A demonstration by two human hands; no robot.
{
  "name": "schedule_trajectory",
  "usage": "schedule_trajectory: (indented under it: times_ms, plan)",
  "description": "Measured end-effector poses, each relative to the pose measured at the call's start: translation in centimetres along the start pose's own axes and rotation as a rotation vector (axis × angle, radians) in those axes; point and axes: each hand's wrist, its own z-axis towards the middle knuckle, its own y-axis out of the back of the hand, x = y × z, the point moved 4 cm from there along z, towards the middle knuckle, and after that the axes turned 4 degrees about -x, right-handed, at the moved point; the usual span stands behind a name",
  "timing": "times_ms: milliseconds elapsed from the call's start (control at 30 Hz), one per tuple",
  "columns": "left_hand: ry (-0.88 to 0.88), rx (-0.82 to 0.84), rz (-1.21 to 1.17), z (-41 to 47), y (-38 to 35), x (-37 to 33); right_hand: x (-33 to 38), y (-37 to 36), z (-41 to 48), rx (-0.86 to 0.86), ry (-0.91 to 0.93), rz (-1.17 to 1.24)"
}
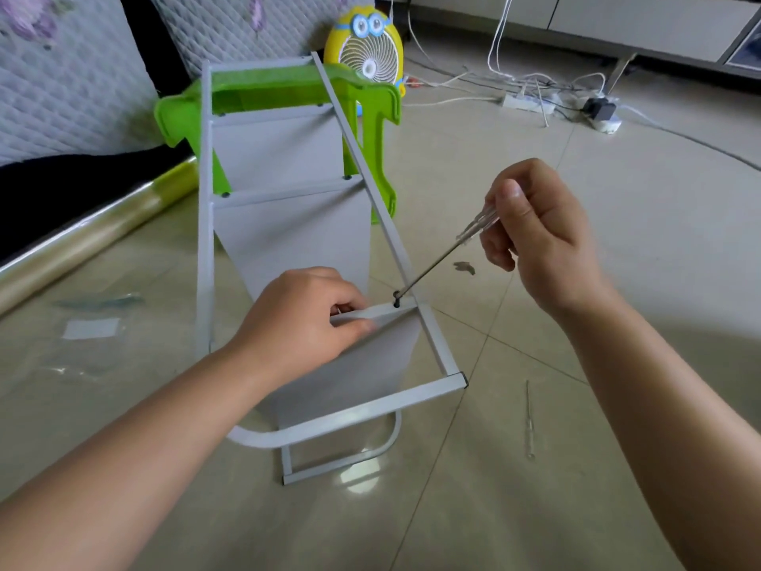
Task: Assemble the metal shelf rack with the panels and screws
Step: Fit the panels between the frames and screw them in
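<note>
The grey metal shelf rack [204,241] lies on the beige tiled floor [453,529], its two long rails running away from the person. A curved white tube foot [255,438] sits under its near end. Just right of that end, a spare thin screwdriver with a clear handle [529,422] lies on the tiles, apart from the rack.

The left hand [296,323] comes in from the lower left. Its grip is closed round the upper edge of the nearest flat grey metal panel [370,364], fingers curled over the edge and thumb along the front. The panel stands between the rails. At its right corner a small black screw [396,302] sits where the panel meets the right rail. On the screw head is the tip of a slim steel-shafted screwdriver [432,267], which slants up to the right. The right hand [535,236] has its grip pinched on the clear handle, between thumb and curled fingers.

A small grey scrap [464,267] lies on the floor near the shaft. To the left lie clear plastic bags [90,327] and a roll of clear film [94,232].

Farther along the rack, a second grey panel [296,236] and a third grey panel [280,146] are fixed with dark screws. The far end of the rack reaches over a bright green plastic stool [370,105]. Behind it stand a yellow cartoon-faced fan [366,47] and a quilted grey cushion [61,76], with white power strips and cables [531,103] to the right.
</note>
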Motion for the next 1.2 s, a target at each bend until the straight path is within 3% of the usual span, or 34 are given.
schedule_trajectory:
  times_ms: [333,533,733,933,1067,1200]
  plan:
    - [-0.003,0.007,-0.001,0.0,-0.1,0.2,1.5,-0.5,0.9,0.112,0.055,-0.21]
    - [0.016,0.024,0.018,0.0,-0.3,0.1,4.6,-2.8,2.5,0.354,0.12,-0.539]
    - [0.047,0.054,0.034,0.0,-0.2,-0.1,6.1,-4.2,1.9,0.511,0.15,-0.578]
    - [0.074,0.212,0.132,0.9,0.1,-0.4,6.4,-3.9,2.1,0.509,0.3,-0.6]
    - [0.07,0.278,0.177,1.5,0.2,-0.4,6.4,-4.3,2.1,0.493,0.174,-0.458]
    - [0.067,0.301,0.175,1.6,0.2,-0.4,6.7,-4.3,2.5,0.422,0.136,-0.478]
